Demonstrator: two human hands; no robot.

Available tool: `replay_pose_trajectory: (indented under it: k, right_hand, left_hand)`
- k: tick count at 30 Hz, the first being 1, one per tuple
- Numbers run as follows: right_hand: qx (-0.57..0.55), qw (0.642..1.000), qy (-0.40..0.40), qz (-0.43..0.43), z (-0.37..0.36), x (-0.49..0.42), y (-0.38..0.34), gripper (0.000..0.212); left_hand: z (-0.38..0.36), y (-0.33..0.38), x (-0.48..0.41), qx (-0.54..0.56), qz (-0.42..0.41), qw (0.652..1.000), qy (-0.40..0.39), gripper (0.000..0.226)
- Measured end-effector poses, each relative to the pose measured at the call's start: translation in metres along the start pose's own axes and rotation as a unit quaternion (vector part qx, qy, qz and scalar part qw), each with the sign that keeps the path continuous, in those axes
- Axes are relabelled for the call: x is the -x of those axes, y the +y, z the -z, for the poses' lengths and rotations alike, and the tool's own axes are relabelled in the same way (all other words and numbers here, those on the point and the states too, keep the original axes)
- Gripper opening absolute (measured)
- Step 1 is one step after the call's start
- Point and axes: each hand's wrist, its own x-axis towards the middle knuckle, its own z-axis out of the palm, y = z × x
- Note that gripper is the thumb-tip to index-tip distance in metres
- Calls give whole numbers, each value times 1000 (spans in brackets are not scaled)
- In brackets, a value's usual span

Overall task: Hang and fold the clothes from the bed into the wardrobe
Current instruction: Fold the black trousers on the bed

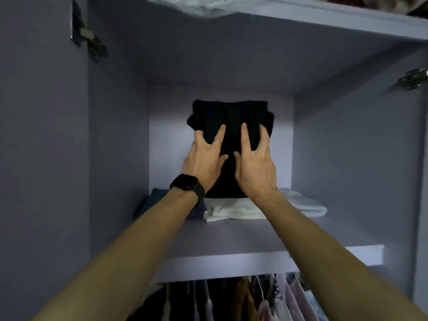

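Observation:
A folded black garment point(231, 117) sits in the middle of the wardrobe shelf point(231, 237), its near end over a folded white garment point(231, 210). My left hand point(203, 161), with a black watch on the wrist, grips the garment's left part, and fabric bunches between its fingers. On the right part, my right hand point(253, 163) grips it the same way. Both thumbs lie on top near the middle. The garment's underside is hidden.
A dark blue folded item point(157, 200) lies left of the stack and a pale folded one point(305, 202) lies right of it. Several clothes hang on a rail point(231, 297) below the shelf. Above is another shelf holding a plastic bag point(208, 5). Door hinges point(92, 40) stick out at both sides.

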Motion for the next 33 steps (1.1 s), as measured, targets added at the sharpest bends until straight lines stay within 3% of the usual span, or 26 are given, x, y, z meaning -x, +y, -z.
replay_pose_trajectory:
  k: [11,14,18,23,26,29,31,33]
  right_hand:
    - [-146,987,-62,36,-190,-60,-50,70]
    - [-136,977,-159,28,-243,-47,-49,71]
    - [-106,940,-323,24,-296,-19,-47,81]
    - [-85,880,-465,-43,-320,-20,-40,78]
    - [-55,854,-515,-50,-321,-29,-34,81]
    - [19,873,-487,-13,-324,-40,-35,81]
    - [11,897,-442,25,-329,-47,-37,72]
    - [-36,882,-468,41,-343,-41,-32,64]
  left_hand:
    - [-54,-158,-57,-125,85,987,-61,76]
    - [-89,-194,-50,-125,124,973,-148,76]
    - [-139,-235,-20,-81,242,932,-257,76]
    - [-162,-271,2,-37,331,890,-312,71]
    - [-160,-275,-2,-132,313,872,-352,63]
    - [-166,-264,-16,-266,207,883,-326,60]
    - [-173,-256,-20,-223,212,896,-320,59]
    - [-184,-254,-11,-184,240,889,-343,58]
